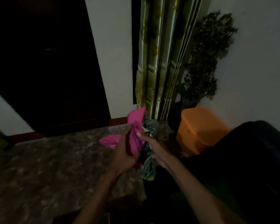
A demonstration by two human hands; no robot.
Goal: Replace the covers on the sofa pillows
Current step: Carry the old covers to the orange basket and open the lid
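Above floor | both hands (136, 149) grip pink cover (135, 126) | no legible writing

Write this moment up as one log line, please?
left hand grips pink cloth | right hand grips dark patterned cloth | both held above floor | orange bin beside

We are reaching both arms forward, left hand (125, 152) gripping pink cloth (136, 126), right hand (153, 147) gripping dark patterned cloth (148, 165).
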